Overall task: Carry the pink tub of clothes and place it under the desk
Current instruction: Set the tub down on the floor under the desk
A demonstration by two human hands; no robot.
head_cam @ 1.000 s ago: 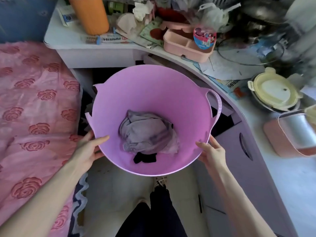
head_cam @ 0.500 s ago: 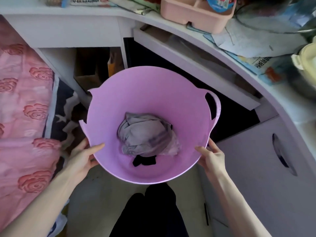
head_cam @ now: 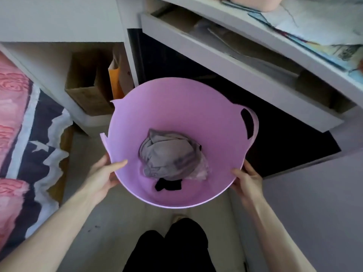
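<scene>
Left hand (head_cam: pixel 102 176) and right hand (head_cam: pixel 247 178) each grasp the rim of a pink tub (head_cam: pixel 176 107) holding clothes (head_cam: pixel 169 158), before the table's (head_cam: pixel 255 22) dark opening.

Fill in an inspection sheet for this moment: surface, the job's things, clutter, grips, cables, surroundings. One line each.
Surface: pale floor, bare near the feet.
Job's things: pink tub held in front of the dark desk opening; grey clothes and a black item inside.
Clutter: cardboard box and orange bag in the left compartment; papers on the desk top.
Grips: left hand and right hand grip the tub's near rim.
Cables: nothing seen.
Surroundings: pink rose bedding at left; open drawer above the opening.
</scene>
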